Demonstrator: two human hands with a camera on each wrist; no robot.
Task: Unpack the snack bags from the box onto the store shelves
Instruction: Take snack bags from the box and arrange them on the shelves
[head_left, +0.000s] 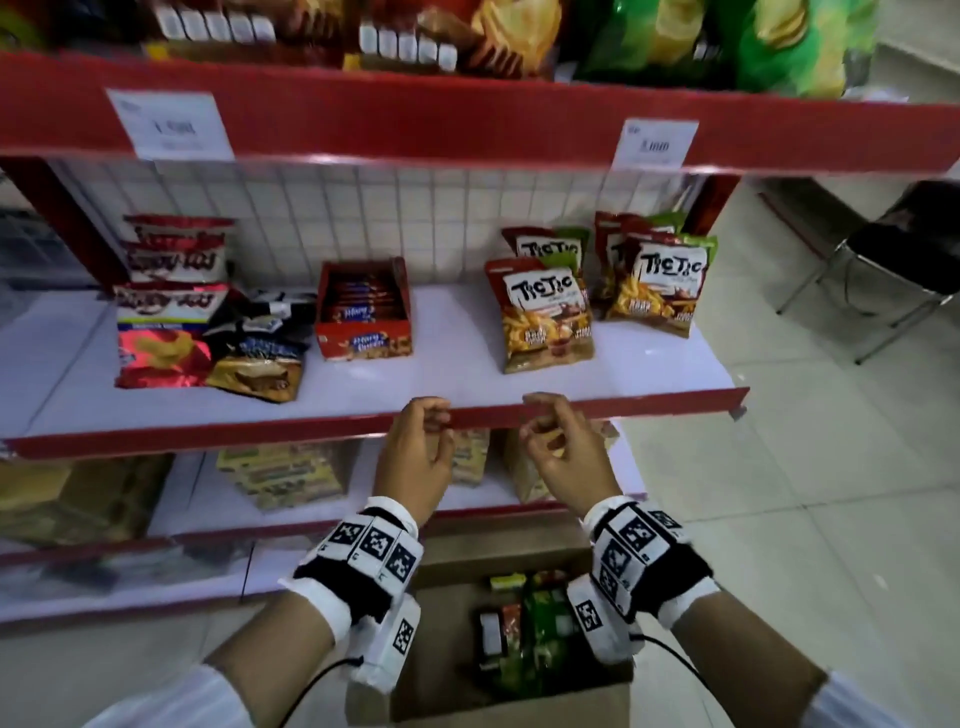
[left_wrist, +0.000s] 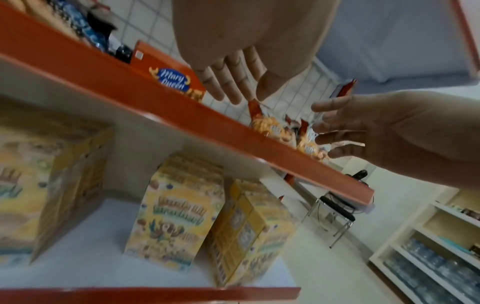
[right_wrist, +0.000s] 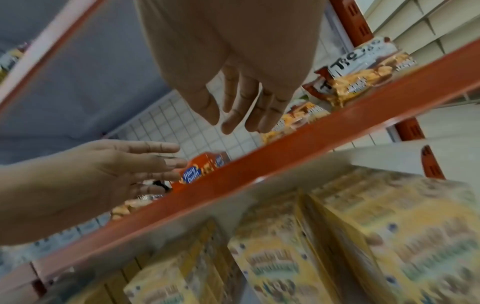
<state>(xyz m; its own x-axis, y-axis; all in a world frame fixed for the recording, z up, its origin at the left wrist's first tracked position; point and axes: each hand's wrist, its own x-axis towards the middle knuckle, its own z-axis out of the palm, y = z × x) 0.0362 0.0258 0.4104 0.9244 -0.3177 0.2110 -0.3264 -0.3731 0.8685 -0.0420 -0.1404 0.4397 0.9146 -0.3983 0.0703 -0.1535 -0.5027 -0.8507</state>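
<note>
Both hands hover empty in front of the red front edge (head_left: 260, 436) of the middle shelf (head_left: 447, 374). My left hand (head_left: 423, 441) and right hand (head_left: 558, 447) sit side by side, fingers loosely curled and holding nothing. In the wrist views the left hand's fingers (left_wrist: 233, 82) and the right hand's fingers (right_wrist: 241, 102) hang relaxed. Several Tic Tic snack bags (head_left: 545, 312) stand on the shelf's right part, more behind them (head_left: 660, 280). Below my wrists, an open cardboard box (head_left: 519, 712) on the floor holds green and red snack bags (head_left: 535, 634).
A red Mary Queen display box (head_left: 363, 312) and chip bags (head_left: 166, 322) fill the shelf's left part. Yellow cartons (head_left: 285, 473) stand on the lower shelf. The upper shelf (head_left: 415, 119) overhangs with price tags. A black chair (head_left: 909, 249) stands on the tiled floor at right.
</note>
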